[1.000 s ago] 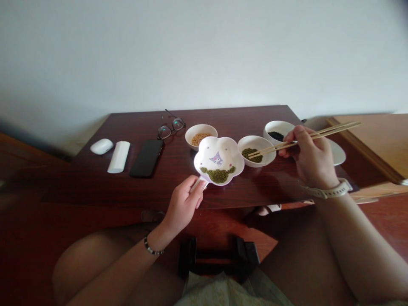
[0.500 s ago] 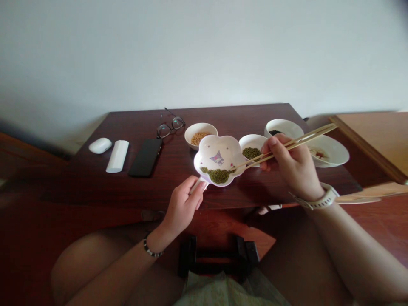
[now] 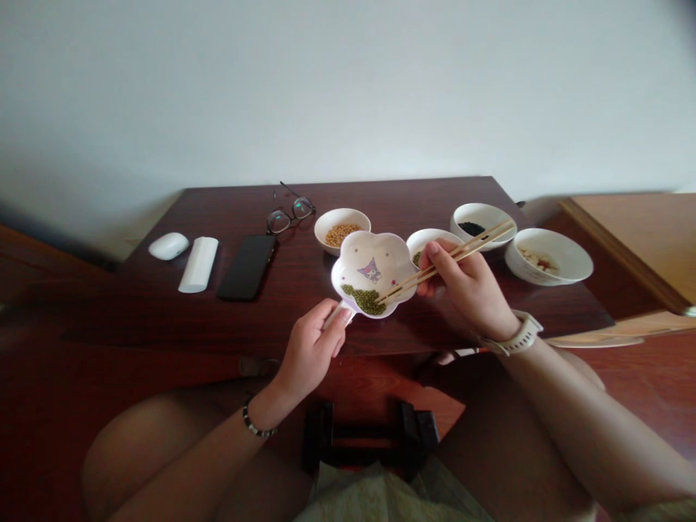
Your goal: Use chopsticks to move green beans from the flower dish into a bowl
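My left hand [image 3: 318, 341] grips the short handle of a white flower-shaped bowl [image 3: 375, 254] with a cartoon figure printed inside. The bowl is held up and tilted toward me, with green mung beans [image 3: 365, 300] gathered along its lower side. In my right hand [image 3: 467, 279] is a pair of wooden chopsticks [image 3: 451, 259], their tips among those beans. Behind my right fingers stands a small white bowl [image 3: 429, 236] with more green beans, partly hidden by the hand and the flower-shaped bowl.
On the dark wooden table [image 3: 304, 319] are a bowl of yellow beans [image 3: 341, 233], a bowl of black grains [image 3: 472, 228] and a bowl with pale pieces [image 3: 538, 259]. Leftward lie eyeglasses [image 3: 291, 215], a black phone [image 3: 246, 268], a white case [image 3: 199, 265] and a white rounded object [image 3: 168, 246].
My right hand has moved left and the chopstick tips have gone further left into the mung beans. The bowls of black grains and pale pieces show more fully. My left hand stays nearly still.
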`<state>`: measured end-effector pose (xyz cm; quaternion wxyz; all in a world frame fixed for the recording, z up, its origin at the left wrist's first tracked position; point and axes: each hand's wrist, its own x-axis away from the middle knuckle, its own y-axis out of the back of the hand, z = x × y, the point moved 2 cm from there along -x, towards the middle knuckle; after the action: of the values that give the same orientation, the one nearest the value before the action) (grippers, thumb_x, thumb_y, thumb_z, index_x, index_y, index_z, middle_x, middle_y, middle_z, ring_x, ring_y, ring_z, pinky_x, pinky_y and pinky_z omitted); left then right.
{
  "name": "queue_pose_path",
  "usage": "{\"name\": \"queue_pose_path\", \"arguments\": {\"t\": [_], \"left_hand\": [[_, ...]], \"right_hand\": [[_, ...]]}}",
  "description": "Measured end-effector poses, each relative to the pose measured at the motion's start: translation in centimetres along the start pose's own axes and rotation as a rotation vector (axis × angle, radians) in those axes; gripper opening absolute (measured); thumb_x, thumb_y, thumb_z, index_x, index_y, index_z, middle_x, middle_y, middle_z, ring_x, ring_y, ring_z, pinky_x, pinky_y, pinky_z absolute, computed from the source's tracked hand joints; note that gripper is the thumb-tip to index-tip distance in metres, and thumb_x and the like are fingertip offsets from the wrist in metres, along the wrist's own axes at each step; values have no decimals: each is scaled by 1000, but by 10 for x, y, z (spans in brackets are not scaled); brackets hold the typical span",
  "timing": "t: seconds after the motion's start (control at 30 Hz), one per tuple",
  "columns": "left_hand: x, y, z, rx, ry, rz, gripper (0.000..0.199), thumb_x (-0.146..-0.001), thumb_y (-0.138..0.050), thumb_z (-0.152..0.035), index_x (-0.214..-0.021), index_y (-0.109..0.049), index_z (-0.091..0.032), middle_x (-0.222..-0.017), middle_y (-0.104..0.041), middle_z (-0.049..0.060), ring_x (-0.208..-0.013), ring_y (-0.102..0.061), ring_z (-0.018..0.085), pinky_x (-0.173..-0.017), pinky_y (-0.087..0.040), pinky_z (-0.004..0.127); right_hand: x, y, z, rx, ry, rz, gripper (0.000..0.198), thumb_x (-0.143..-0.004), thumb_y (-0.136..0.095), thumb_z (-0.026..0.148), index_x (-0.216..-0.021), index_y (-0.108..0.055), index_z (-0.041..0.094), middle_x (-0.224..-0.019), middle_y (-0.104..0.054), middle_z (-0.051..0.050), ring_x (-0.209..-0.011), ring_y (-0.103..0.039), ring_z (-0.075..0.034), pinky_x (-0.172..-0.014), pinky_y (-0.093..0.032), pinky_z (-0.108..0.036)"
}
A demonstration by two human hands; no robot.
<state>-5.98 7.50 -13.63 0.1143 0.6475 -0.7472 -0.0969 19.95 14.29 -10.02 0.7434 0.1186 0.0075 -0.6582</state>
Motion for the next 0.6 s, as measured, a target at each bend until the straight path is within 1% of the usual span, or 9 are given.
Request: {"name": "queue_pose_path", "arguments": {"t": [0.17, 0.23, 0.33, 0.47, 0.6], "left_hand": [[0, 0, -1, 12, 2, -3, 42, -108, -55, -53, -82, -55, -19, -56, -48, -7, -51, -42, 6, -54, -34, 22], [0, 0, -1, 17, 5, -2, 42, -108, -55, -53, -82, -55, -19, -56, -48, -7, -51, -42, 6, -54, -34, 21], [-1, -1, -1, 26, 3, 3, 43, -108, -56, -53, -82, -55, -19, -56, -49, -7, -51, -42, 5, -54, -33, 21], [-1, -1, 0, 47, 7, 10, 42, -108, -56, -53, -84, -57, -18, -57, -49, -8, -51, -42, 5, -53, -33, 21], [-1, -1, 1, 45, 12, 5, 42, -108, -56, -53, -84, -58, -18, -56, -49, -8, -51, -42, 4, -54, -33, 20]], "right_hand": [[1, -1, 3, -47, 22, -39, 47, -108, -55, 62, -88, -62, 20, -64, -65, 0, -56, -61, -11, -53, -49, -22], [0, 1, 5, -56, 31, -32, 47, -109, -54, 60, -86, -63, 19, -63, -63, 0, -56, -59, -10, -53, -47, -21], [-2, 5, 7, -60, 39, 14, 49, -110, -52, 58, -85, -64, 19, -65, -61, 0, -59, -58, -9, -57, -48, -21], [-2, 9, 6, -87, -19, 72, 47, -110, -52, 59, -89, -64, 18, -69, -64, -1, -62, -60, -9, -59, -50, -21], [1, 8, 6, -84, -57, 87, 43, -109, -56, 58, -93, -65, 19, -70, -66, -1, -61, -62, -10, -58, -51, -21]]}}
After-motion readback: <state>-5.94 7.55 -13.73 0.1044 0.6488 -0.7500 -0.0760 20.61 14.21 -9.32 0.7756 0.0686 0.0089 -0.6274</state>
